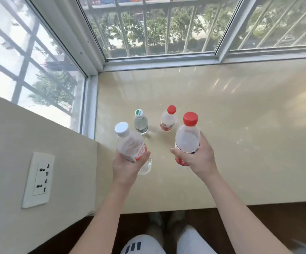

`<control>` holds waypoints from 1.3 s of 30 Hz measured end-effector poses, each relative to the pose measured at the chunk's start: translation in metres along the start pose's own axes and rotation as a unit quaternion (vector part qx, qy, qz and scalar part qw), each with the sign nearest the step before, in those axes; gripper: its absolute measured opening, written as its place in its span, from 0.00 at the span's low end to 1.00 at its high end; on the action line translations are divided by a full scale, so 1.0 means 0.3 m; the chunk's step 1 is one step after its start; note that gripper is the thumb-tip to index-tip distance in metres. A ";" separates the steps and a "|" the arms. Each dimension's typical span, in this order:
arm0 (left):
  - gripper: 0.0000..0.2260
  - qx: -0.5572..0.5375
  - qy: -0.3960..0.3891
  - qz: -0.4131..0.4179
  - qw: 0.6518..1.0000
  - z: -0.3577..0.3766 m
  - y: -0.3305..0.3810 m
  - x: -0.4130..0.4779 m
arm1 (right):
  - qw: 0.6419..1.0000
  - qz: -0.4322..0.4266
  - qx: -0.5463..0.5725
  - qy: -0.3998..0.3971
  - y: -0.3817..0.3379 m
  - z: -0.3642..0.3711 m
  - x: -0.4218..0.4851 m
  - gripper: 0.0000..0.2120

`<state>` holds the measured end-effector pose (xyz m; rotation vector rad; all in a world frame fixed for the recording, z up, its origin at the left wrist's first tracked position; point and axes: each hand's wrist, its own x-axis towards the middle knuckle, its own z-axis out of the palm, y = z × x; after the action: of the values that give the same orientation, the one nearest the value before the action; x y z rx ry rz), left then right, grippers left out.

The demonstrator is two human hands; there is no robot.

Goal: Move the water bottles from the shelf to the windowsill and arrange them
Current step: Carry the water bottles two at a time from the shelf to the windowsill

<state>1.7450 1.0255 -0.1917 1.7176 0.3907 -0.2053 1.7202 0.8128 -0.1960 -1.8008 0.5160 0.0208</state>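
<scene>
Fingers of our left hand are curled snugly round the lower body of a white-capped bottle, thumb across its orange label. That bottle tilts left and sits above the sill, not yet touching it as far as we can tell. Our right hand wraps a red-capped bottle in the same way, thumb in front, fingers behind, and holds it nearly upright, also off the surface.

Beyond our fingertips, already standing on the sill, are two smaller bottles: a green-capped one just past the left hand, and a second red-capped one just past the right. They stand near each other but apart. Farther off is the window frame; to the left of our left hand is a wall with a socket.

We judge the step in hand to be setting these two down. To do it well, we should straighten the tilted bottle first, lower each base flat onto bare sill nearer us than the standing pair, keep clear of them, and let go only once each bottle stands steady.
</scene>
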 end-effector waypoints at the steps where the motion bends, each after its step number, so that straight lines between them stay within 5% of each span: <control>1: 0.25 0.006 -0.004 -0.010 1.000 0.013 -0.040 0.026 | 1.000 0.003 -0.006 -0.004 0.036 0.016 0.021 0.28; 7: 0.30 0.033 -0.019 -0.046 0.998 0.057 -0.274 0.188 | 0.999 -0.008 -0.050 -0.001 0.214 0.101 0.144 0.26; 13: 0.29 0.068 -0.022 -0.008 0.997 0.108 -0.423 0.309 | 0.998 -0.015 -0.049 0.029 0.403 0.188 0.255 0.38; 39: 0.32 0.179 -0.092 0.009 0.979 0.089 -0.628 0.427 | 0.997 0.059 -0.040 0.030 0.610 0.301 0.317 0.27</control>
<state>1.7960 1.0445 -0.4146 2.0341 0.2075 -0.4400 1.7636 0.8276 -0.4164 -1.8510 0.6726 0.0707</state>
